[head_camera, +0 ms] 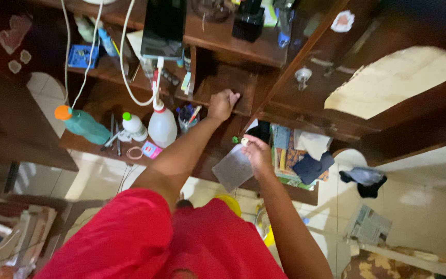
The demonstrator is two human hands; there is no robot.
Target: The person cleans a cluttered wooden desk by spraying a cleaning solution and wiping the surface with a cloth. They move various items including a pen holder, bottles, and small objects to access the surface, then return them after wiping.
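Observation:
My left hand [222, 105] is closed on the front edge of a small dark wooden shelf [233, 82] in a brown wooden shelving unit. My right hand [256, 151] grips a flat grey rectangular sheet [232, 169] held over the lower shelf; a small white round object [244, 140] sits at my fingertips, with a tiny green thing [235, 139] beside it. Both bare arms reach forward from red clothing [181, 237].
A white bottle [162, 125], a smaller white bottle with green cap [133, 125] and a teal bottle with orange cap [83, 124] stand on the lower shelf. A cup of pens [188, 118], stacked books and cloths [298, 155], white cables [125, 57], and newspaper [367, 225] on the tiled floor.

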